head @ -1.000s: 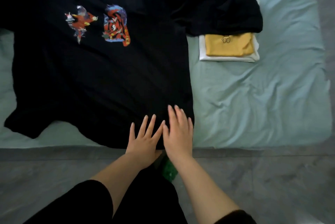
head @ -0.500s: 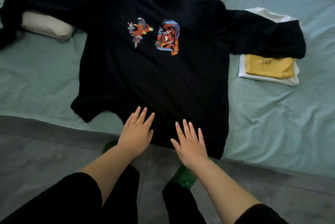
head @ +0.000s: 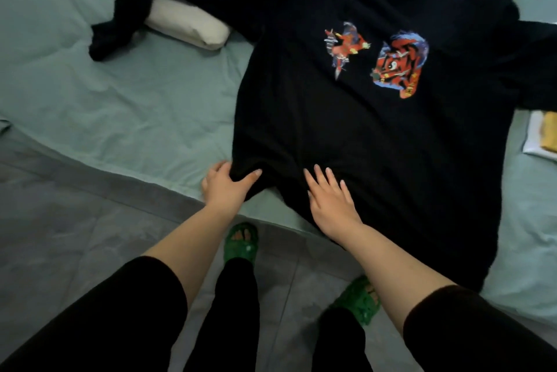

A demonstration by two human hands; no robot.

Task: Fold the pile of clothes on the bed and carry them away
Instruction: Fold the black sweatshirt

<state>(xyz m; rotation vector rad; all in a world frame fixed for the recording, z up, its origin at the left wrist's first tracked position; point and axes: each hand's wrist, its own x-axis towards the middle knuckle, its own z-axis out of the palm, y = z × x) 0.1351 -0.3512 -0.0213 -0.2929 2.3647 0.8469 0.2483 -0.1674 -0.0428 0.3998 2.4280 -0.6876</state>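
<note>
Your black T-shirt (head: 361, 145) lies spread print-up on the bed (head: 135, 106), its lower hem at the mattress edge nearest you; your left hand (head: 224, 186) grips the hem's left corner, while your right hand (head: 330, 203) rests flat, fingers straight, on the cloth just beside it; pull that corner hard and the shirt could slide toward the floor; one sleeve reaches the folded stack (head: 539, 136), so dragging may muss it.

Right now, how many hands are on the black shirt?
2. The left hand grips the near-left hem corner of the black shirt. The right hand lies flat on the hem just beside it. Both are in full view.
</note>
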